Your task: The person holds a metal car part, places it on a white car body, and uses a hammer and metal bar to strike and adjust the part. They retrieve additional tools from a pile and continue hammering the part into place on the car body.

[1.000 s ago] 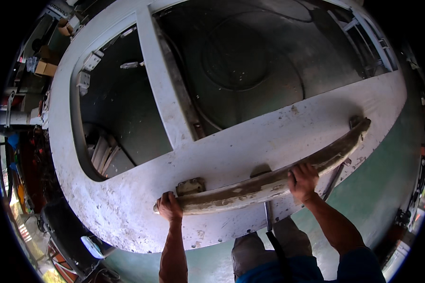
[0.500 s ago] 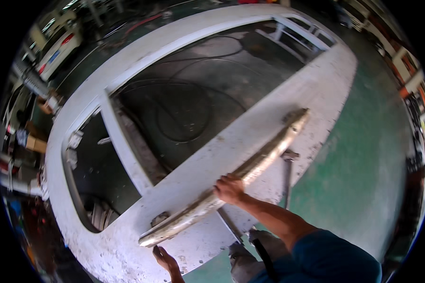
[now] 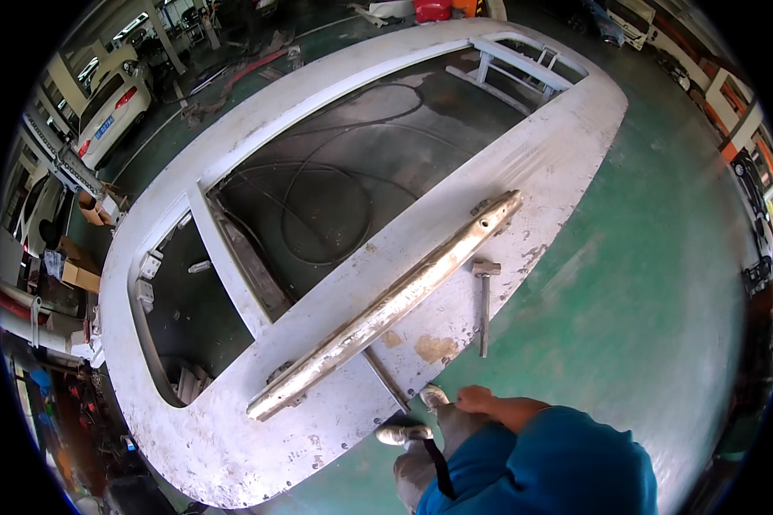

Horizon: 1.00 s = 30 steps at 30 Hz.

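Note:
A long, bare-metal bumper beam (image 3: 386, 311), scuffed and slightly bowed, lies diagonally across the near rail of a large white steel frame (image 3: 455, 206). Neither hand touches it. My right hand (image 3: 474, 398) is beside my thigh, off the frame, its fingers curled in with nothing visible in them. My left hand is out of sight. A hammer (image 3: 485, 296) rests on the rail to the right of the beam, its handle toward me. Below the beam's middle, a thin metal bar (image 3: 386, 379) sticks out toward my feet.
Looped dark hoses (image 3: 326, 210) lie on the floor inside the frame's large opening. A white car (image 3: 116, 107) stands at the far left, with cardboard boxes (image 3: 80, 273) nearer. My shoes (image 3: 404, 434) are at the frame's near edge. Green floor (image 3: 627, 283) extends to the right.
My right hand has let go of the beam and drawn back to my side. The left hand has left the view from near the beam's left end. The beam stays on the rail.

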### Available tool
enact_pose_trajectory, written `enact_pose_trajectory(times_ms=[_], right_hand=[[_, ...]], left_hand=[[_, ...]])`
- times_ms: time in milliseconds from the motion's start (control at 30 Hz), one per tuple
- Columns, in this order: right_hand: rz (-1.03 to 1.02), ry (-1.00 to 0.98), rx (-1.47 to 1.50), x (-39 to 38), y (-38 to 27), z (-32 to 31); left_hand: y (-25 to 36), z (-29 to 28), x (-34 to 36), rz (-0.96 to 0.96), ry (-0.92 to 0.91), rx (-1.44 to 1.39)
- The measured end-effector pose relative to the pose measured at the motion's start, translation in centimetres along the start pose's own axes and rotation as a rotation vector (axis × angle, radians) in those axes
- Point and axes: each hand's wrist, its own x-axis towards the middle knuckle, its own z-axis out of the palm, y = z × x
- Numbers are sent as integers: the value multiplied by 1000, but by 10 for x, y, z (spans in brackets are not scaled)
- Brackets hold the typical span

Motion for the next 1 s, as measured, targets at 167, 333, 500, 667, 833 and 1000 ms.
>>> enact_pose_trajectory(times_ms=[167, 333, 500, 667, 833, 1000], right_hand=[[334, -251, -55, -15, 40, 15], [11, -40, -112, 7, -86, 23], [-299, 30, -123, 36, -226, 78], [-447, -47, -214, -49, -356, 187], [-513, -131, -210, -110, -442, 262], [-408, -95, -373, -78, -428, 309]], left_hand=[[-20, -16, -4, 3, -25, -69], [-76, -100, -11, -4, 40, -237], [-153, -251, -19, 111, 158, -551], [29, -346, -148, 631, 248, -446], [183, -435, -269, 1360, 206, -396], [286, -481, -295, 1489, -145, -590]])
